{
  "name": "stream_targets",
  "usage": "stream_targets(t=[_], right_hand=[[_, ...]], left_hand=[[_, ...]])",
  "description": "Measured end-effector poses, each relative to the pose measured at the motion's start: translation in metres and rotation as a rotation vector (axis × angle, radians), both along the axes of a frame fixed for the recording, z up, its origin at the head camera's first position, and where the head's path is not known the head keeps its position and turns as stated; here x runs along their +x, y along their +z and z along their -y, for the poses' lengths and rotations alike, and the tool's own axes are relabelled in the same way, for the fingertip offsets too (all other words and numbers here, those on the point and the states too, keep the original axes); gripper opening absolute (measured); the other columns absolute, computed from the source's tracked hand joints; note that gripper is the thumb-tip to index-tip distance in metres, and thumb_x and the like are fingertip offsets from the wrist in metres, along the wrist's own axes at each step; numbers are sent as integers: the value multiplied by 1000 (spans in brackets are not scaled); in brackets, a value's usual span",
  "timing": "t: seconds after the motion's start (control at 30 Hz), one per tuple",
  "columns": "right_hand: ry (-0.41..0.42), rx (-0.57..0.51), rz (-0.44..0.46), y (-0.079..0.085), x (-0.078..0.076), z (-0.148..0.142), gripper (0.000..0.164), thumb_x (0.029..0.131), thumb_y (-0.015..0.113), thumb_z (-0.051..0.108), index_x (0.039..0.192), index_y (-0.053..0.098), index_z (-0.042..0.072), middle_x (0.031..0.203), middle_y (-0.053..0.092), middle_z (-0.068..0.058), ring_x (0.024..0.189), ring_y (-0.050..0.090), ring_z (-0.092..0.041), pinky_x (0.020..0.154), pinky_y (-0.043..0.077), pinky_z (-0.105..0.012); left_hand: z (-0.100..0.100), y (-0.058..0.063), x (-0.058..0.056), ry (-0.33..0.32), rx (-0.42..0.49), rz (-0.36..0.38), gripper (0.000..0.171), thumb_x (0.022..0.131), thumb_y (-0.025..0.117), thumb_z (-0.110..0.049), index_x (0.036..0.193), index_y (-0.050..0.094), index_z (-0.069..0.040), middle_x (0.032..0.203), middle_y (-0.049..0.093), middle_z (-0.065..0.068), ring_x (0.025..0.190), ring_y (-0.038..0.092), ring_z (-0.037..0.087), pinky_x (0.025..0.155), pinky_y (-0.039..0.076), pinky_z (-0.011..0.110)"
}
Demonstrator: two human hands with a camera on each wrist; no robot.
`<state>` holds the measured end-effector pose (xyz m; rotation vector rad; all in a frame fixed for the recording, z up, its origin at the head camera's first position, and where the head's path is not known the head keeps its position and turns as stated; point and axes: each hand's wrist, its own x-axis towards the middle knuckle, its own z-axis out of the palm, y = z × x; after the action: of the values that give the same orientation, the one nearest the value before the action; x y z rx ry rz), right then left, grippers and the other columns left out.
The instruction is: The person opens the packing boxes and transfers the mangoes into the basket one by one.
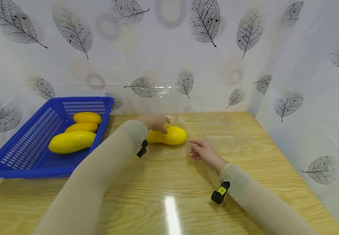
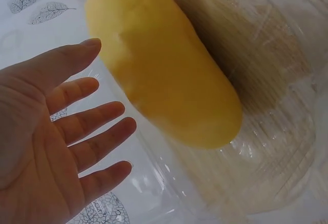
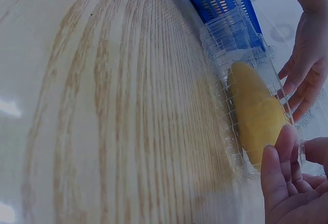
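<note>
A yellow oblong fruit (image 1: 172,135) lies on its side in a clear plastic box (image 3: 225,88). My left hand (image 1: 155,123) is over the far side of the box, overlapping the fruit in the head view. In the left wrist view, that hand's spread fingers (image 2: 95,119) are beside the fruit, with nothing in the palm. My right hand (image 1: 204,152) is at the box's right end, its fingers loosely bent. Seen from the right wrist, its fingertips (image 3: 284,139) come right up to the box's end wall, with the thumb at the rim.
On the left stands a blue plastic basket (image 1: 20,174) with three yellow fruits (image 1: 72,142) inside. The box's clear lid (image 1: 222,130) lies on the wooden table (image 1: 146,199) to the right. A leaf-printed curtain (image 1: 157,55) hangs behind the table and along its sides.
</note>
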<state>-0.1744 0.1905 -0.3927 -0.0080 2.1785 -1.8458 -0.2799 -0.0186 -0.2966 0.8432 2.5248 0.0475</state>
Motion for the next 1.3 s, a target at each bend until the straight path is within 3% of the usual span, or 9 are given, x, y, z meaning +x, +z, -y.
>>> stream_targets(t=[0.3, 0.57, 0.8, 1.3], right_hand=[[-5, 9, 1, 0, 0, 1, 47, 100, 42, 14, 139, 31, -10, 92, 59, -16, 67, 58, -10, 67, 53, -24], [-14, -1, 9, 2, 2, 3, 46, 100, 41, 13, 138, 32, -10, 89, 59, -13, 65, 57, -8, 64, 53, -22], [-13, -8, 15, 0, 1, 2, 46, 100, 41, 14, 138, 32, -10, 91, 59, -14, 67, 58, -9, 65, 53, -23], [-19, -9, 17, -3, 1, 1, 46, 100, 41, 15, 138, 33, -10, 93, 57, -16, 68, 57, -9, 65, 53, -23]], left_hand=[[-4, -6, -2, -41, 3, -54, 52, 94, 55, -28, 139, 42, -6, 142, 42, 12, 130, 37, 29, 109, 26, 42], [-8, -16, -4, -28, -10, -40, 52, 92, 58, -32, 135, 46, -5, 138, 46, 12, 125, 42, 28, 106, 31, 41], [-10, -17, -3, -14, 23, -26, 58, 89, 62, -34, 135, 45, -3, 137, 47, 12, 124, 44, 27, 105, 32, 38], [-14, -22, 1, -12, -26, 33, 68, 84, 65, -45, 137, 45, -10, 136, 49, 8, 120, 46, 23, 103, 35, 40]])
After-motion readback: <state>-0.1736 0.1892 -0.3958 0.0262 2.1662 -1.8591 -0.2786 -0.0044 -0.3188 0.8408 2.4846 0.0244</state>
